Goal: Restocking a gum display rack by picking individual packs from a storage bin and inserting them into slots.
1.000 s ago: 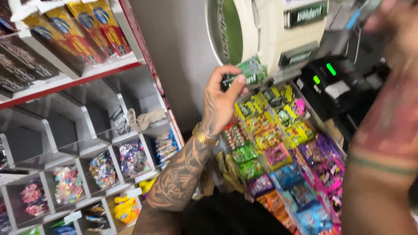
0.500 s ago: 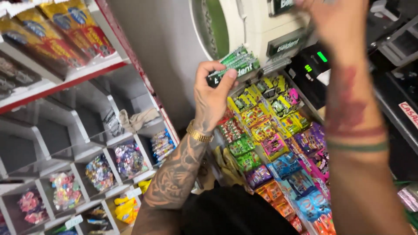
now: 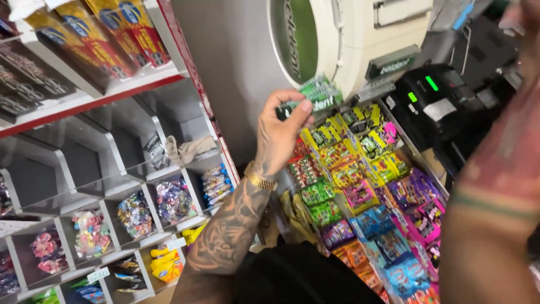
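— So, where is the green gum pack [image 3: 312,97]?

— Pinched in the left hand [image 3: 279,138], thumb and fingertips shut on its lower edge. It is held up just above the candy rack [image 3: 360,186], in front of the round cream-and-green display [image 3: 323,39].

— And the rack itself?

— Slanted rows of small packs: yellow and green at the top, then pink, purple and blue lower down. The left wrist, with a gold bracelet [image 3: 260,179], sits just left of the rack's upper rows.

— What about the right hand [image 3: 529,34]?

— Only a blurred bit shows, up and to the right of the rack, past the black card terminal [image 3: 430,101]. I cannot tell whether it is open or closed. The two hands are well apart.

— Anything left of the rack?

— A grey shelf unit [image 3: 84,169] with clear bins of wrapped sweets.
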